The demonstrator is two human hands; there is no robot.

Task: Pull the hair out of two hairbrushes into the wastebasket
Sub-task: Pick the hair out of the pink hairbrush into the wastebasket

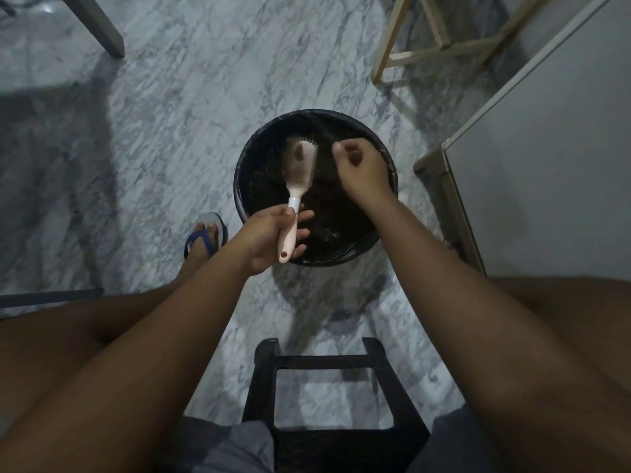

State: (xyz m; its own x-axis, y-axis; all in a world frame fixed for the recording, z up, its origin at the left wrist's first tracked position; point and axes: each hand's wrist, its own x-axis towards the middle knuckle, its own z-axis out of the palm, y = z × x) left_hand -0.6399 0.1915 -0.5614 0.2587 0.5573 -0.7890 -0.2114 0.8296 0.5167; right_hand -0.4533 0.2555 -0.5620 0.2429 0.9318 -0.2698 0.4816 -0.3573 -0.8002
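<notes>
A pale pink hairbrush [300,165] with a clump of brownish hair on its bristles is held over a round black wastebasket [247,158] lined with a dark bag. My left hand [273,237] grips the brush by its handle, head pointing away from me. My right hand [362,169] hovers over the basket just right of the brush head, fingers curled with thumb and fingertips pinched together; whether any strands are between them is too small to tell. Only one brush is visible.
The basket stands on a grey marble floor. A black stool [327,387] is between my knees. A white cabinet [546,165] stands at the right, pale wooden legs [409,56] at the top right, a grey leg [102,29] at the top left. My sandalled foot [205,237] is left of the basket.
</notes>
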